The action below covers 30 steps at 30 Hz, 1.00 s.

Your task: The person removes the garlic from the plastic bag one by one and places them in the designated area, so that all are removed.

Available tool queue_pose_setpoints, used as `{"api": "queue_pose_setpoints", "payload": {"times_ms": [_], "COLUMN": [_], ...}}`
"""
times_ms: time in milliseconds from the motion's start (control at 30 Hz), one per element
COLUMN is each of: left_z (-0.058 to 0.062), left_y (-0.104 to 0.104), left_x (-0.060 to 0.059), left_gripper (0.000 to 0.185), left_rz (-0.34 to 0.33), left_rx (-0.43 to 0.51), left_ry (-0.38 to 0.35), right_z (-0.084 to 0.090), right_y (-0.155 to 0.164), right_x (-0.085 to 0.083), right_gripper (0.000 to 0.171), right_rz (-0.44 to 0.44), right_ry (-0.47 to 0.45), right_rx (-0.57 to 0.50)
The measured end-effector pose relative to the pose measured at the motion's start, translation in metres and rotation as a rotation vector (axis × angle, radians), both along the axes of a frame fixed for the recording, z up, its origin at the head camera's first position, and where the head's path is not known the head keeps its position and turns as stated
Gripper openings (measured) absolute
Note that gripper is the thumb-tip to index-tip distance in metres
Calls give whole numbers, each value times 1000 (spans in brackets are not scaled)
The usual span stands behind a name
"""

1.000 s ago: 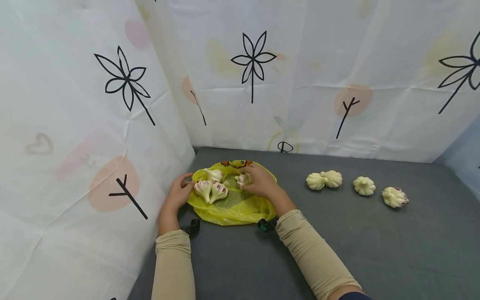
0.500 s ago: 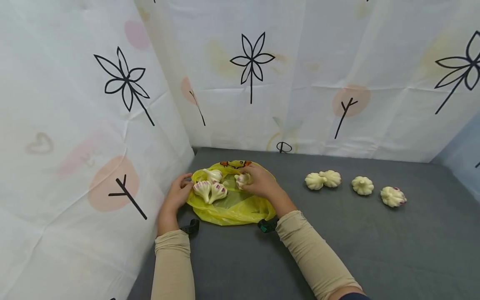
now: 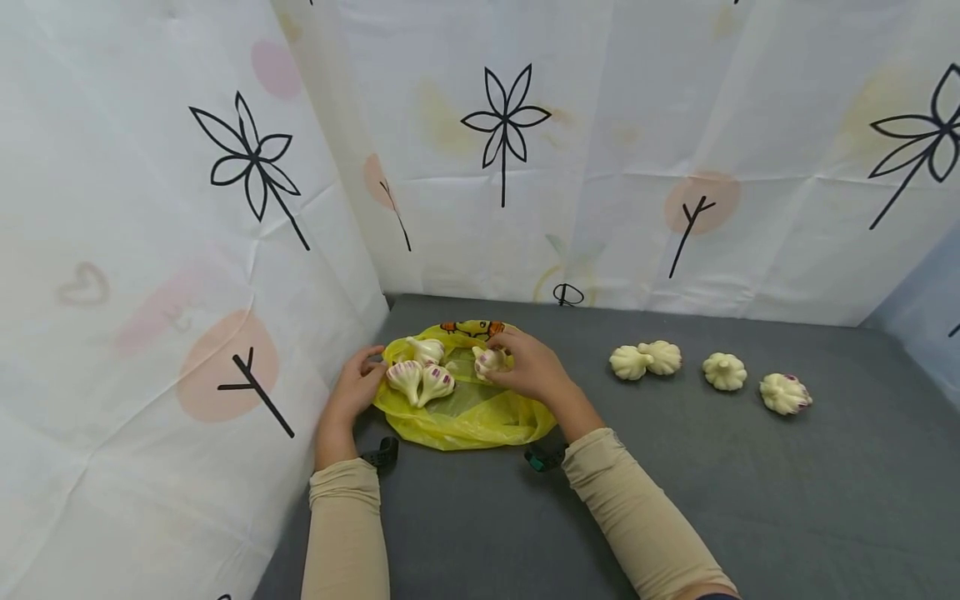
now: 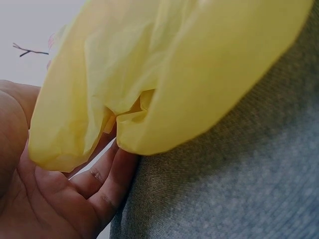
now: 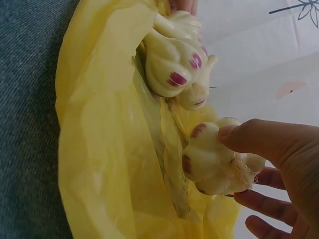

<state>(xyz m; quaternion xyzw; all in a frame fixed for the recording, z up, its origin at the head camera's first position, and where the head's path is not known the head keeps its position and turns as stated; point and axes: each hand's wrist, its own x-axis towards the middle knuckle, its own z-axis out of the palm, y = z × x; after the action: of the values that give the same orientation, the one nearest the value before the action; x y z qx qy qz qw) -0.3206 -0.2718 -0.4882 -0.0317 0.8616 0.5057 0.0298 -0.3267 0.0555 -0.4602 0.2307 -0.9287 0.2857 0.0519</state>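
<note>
A yellow plastic bag lies spread on the grey table, its mouth facing up. Several white garlic bulbs with purple streaks sit inside at the left. My left hand holds the bag's left rim; the left wrist view has its fingers partly hidden behind the yellow plastic. Over the bag's right half, my right hand pinches another garlic bulb between thumb and fingers. In the right wrist view that bulb shows its dry root tuft, apart from the other bulbs.
Farther right on the table stand more garlic bulbs: two touching, one by itself and a purple-marked one. A white patterned cloth closes off the back and left side.
My right hand and forearm have shifted slightly right, and the garlic bulb in its fingers has turned a little. My left hand has stayed at the bag's rim.
</note>
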Motion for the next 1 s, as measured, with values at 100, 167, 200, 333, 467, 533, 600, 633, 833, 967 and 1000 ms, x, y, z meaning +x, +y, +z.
{"api": "queue_pose_setpoints", "payload": {"times_ms": [100,167,200,333,467,533,600,633,833,967,1000], "left_z": [1,1,1,0,0,0,1,1,2,1,1], "left_y": [0,0,0,0,0,0,0,0,0,0,0], "left_x": [0,-1,-1,-1,0,0,0,0,-2,-1,-1], "left_gripper": [51,50,50,50,50,50,50,50,51,51,51], "left_rz": [0,-5,-4,-6,-3,-5,-6,-6,-7,-7,-8], "left_rx": [-4,-10,-9,-8,2,4,8,9,7,3,0], "left_ry": [6,12,13,12,10,13,12,12,14,11,11], "right_z": [1,1,2,4,6,8,10,11,12,9,8], "right_y": [3,5,6,11,17,20,23,25,34,40,42], "right_x": [2,3,4,7,9,11,13,14,16,17,17], "right_gripper": [42,41,41,38,38,37,37,38,39,38,38], "right_rz": [-2,2,5,5,9,16,23,25,21,22,24], "right_ry": [2,7,12,29,47,57,69,74,99,97,98], "right_rx": [-5,-16,-21,-47,-63,-76,-92,-99,-124,-137,-140]}}
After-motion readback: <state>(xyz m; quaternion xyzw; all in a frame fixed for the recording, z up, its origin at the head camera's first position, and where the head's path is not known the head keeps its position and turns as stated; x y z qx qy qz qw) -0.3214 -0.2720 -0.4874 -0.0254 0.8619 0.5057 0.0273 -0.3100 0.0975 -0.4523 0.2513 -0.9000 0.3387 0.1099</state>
